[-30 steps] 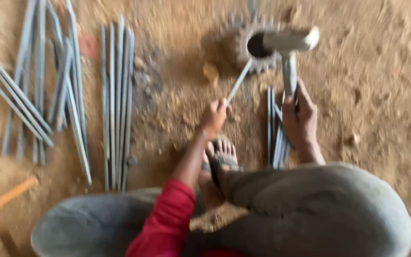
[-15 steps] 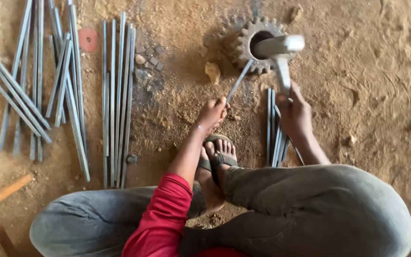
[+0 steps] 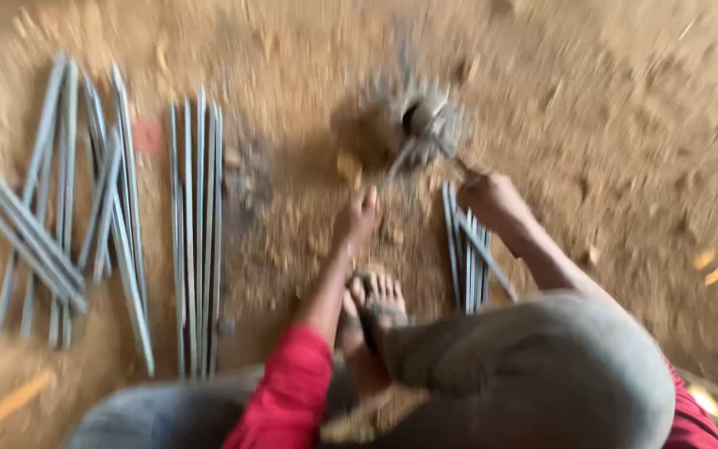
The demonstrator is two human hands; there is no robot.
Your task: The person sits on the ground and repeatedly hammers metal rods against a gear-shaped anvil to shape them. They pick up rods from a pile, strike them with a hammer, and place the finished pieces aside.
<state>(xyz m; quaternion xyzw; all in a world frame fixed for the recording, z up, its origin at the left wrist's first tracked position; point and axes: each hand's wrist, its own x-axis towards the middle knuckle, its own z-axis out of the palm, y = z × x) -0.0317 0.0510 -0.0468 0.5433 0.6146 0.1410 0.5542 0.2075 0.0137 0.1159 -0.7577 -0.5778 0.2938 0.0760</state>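
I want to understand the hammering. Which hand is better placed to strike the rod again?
Probably the right hand: it grips the hammer over the toothed wheel. The left hand steadies the thin rod there.

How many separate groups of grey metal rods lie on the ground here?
3: a loose pile far left, a neat row beside it, and a small bundle under the right hand. Blur may hide strays.

Motion blur smears the hammer head [image 3: 425, 116] over the toothed gear [image 3: 413, 125].

Bare sandy dirt floor [image 3: 625, 125], strewn with small stones and yellow leaves [image 3: 712, 270], softly lit.
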